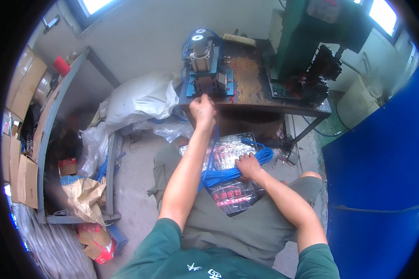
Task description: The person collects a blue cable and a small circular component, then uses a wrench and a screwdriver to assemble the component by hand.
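Observation:
My left hand [203, 110] is closed at the front of a small bench fixture [206, 69] with a grey cylinder on top and a blue base. A strand of blue cord [215, 142] runs down from this hand to a looped bundle of the same cord [219, 176] on my lap. Whatever its fingertips pinch at the fixture is too small to make out. My right hand [249, 166] is closed over the bundle, near its right end. Under the bundle, a silver and black plastic sheet [233, 197] covers part of my thighs.
The fixture stands on a worn metal table [249, 69], beside a large green machine [293, 51]. White sacks [146, 100] lean left of the table. A metal rack [44, 139] with cardboard boxes stands farther left. A blue panel [377, 176] rises at right, near a pale bin [358, 104].

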Action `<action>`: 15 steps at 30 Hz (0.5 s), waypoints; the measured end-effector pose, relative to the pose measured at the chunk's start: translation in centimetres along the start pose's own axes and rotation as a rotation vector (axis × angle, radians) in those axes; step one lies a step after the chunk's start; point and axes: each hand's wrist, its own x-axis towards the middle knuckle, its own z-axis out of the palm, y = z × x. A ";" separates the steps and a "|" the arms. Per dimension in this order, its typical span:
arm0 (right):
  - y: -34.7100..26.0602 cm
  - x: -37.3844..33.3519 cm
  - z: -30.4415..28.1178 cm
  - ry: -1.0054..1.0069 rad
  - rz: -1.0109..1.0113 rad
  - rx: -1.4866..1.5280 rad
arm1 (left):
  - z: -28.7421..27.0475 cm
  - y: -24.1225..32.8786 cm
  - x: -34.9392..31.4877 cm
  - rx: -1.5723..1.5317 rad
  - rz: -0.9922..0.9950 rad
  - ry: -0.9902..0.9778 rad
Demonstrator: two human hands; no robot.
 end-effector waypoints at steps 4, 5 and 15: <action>0.0 -0.1 -0.6 -0.084 0.011 0.033 | -0.8 0.2 -0.5 0.023 -0.019 -0.045; 0.3 -0.3 -0.9 -0.110 -0.009 0.044 | -0.9 0.3 -0.9 -0.004 -0.041 -0.087; -2.3 -5.4 -20.8 1.034 0.087 1.380 | 0.6 6.1 -14.2 -0.242 -0.100 -0.698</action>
